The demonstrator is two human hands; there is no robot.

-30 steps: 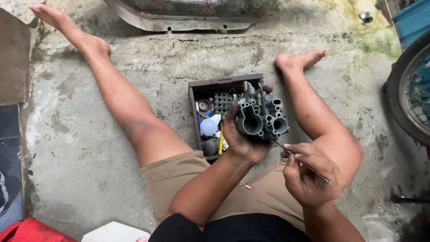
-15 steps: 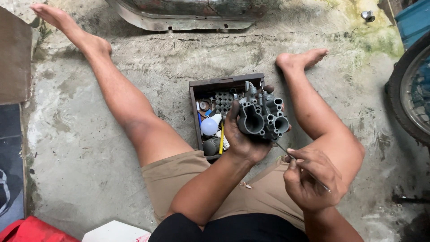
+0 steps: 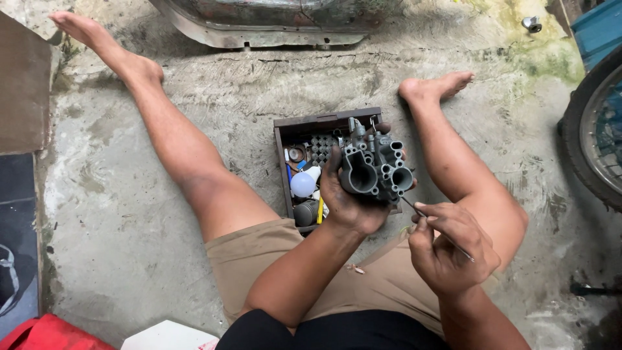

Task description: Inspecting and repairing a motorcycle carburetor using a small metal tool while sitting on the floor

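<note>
My left hand (image 3: 346, 201) grips a grey metal carburettor body (image 3: 376, 170) with several round bores, held above a small tray between my legs. My right hand (image 3: 447, 249) pinches a thin metal rod tool (image 3: 414, 209) whose tip touches the lower right edge of the carburettor. Both hands are dirty. I sit on the concrete floor with bare legs spread.
A dark open tray (image 3: 283, 162) under the part holds a white bulb (image 3: 302, 183), a yellow-handled tool and small parts. A wheel (image 3: 593, 136) stands at the right, a metal panel (image 3: 259, 23) at the top, a red item (image 3: 52, 334) bottom left.
My right hand has shifted slightly lower and to the right with the thin tool. The carburettor and my left hand stay in place.
</note>
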